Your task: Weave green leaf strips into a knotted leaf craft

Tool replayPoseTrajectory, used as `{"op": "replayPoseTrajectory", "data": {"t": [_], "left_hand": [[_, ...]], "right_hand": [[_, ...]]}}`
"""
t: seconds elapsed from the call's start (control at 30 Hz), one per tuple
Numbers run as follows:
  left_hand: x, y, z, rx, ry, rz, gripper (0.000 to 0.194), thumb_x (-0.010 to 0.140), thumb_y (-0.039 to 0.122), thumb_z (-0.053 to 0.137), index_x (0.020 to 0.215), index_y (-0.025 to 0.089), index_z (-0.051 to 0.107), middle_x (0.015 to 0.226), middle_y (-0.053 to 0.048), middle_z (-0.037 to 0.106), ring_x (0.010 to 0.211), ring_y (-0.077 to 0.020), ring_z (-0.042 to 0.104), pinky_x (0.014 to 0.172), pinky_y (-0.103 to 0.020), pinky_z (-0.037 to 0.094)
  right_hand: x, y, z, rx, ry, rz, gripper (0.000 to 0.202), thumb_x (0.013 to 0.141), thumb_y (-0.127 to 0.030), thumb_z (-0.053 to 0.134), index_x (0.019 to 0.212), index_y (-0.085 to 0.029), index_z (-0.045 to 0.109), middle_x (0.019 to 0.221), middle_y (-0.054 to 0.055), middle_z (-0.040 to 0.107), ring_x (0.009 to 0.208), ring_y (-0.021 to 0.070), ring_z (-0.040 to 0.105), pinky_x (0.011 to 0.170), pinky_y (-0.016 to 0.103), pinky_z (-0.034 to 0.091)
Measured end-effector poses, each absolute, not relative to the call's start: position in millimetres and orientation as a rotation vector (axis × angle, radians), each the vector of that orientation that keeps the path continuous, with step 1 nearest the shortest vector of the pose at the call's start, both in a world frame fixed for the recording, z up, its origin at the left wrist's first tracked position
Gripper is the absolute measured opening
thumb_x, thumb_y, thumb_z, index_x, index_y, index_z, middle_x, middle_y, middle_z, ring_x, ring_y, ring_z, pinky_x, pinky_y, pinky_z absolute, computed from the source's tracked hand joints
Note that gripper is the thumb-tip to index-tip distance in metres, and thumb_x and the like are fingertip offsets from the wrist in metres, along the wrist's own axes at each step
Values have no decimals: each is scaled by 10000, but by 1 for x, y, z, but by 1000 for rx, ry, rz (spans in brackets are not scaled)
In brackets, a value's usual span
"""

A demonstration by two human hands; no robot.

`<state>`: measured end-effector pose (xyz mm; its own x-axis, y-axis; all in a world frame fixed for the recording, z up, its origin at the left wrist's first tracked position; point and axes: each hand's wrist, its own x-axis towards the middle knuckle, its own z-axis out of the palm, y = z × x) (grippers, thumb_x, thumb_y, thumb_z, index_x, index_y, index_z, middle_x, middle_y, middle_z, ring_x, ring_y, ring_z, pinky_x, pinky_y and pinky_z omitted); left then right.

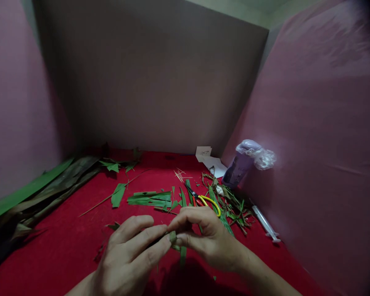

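Observation:
Low in the middle of the head view, both my hands meet around a small folded piece of green leaf. My left hand has its fingers bent over the leaf from the left, hiding most of it. From the other side, my right hand pinches its end between thumb and forefinger. Just beyond my right hand lie scissors with yellow and red handles. Cut leaf strips rest on the red cloth past my fingertips.
Long leaves line the left side. On the right are a pile of stems and leaf scraps, a syringe and a purple tumbler with plastic over its top. Toothpicks and white paper lie farther back. Walls enclose three sides.

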<state>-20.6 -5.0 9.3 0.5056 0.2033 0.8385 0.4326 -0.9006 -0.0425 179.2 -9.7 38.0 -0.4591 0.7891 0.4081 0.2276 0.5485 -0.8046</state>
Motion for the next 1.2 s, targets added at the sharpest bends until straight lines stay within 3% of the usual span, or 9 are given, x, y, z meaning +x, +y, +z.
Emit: {"op": "replayPoseTrajectory", "data": {"t": [0.17,0.3,0.43,0.73,0.93,1.2], "left_hand": [[-17,-5,11,-2608,-626,-1348,208,917,122,440,938,184,637,845,-12,767,715,-134,679,783,-328,500],[-13,-8,19,-2673,-701,-1503,142,872,107,509,925,184,617,738,3,734,646,-126,636,688,-279,529],[-12,-7,21,-2705,-742,-1660,219,815,53,556,1010,149,585,755,-42,696,748,-169,611,594,-245,534],[-17,-4,18,-2914,-975,-1756,198,792,46,584,917,191,636,708,-14,629,672,-157,559,540,-253,508],[-18,-2,18,-2912,-825,-1851,260,810,46,575,983,227,644,717,-6,673,691,-158,565,577,-271,513],[-16,0,21,-2936,-890,-1802,202,823,64,566,894,215,680,697,-15,707,663,-171,565,580,-312,505]], "right_hand": [[177,-13,39,-928,-1948,912,47,783,-126,618,752,-157,602,627,-26,560,562,95,478,540,218,400],[176,-16,39,-941,-1955,866,81,763,-93,602,736,-161,567,613,-46,490,551,88,416,528,220,359],[174,-16,39,-900,-1898,909,99,766,-71,553,730,-163,543,607,-54,467,538,80,413,511,206,357],[174,-13,35,-918,-1884,956,44,802,-126,566,804,-154,600,659,-17,577,586,96,487,549,212,400],[168,-15,28,-949,-1816,781,55,806,-184,588,756,-161,585,624,-15,563,564,102,494,546,220,411],[161,-17,13,-802,-1783,469,95,792,-88,534,755,-175,546,608,-17,516,537,105,462,523,235,384]]}}
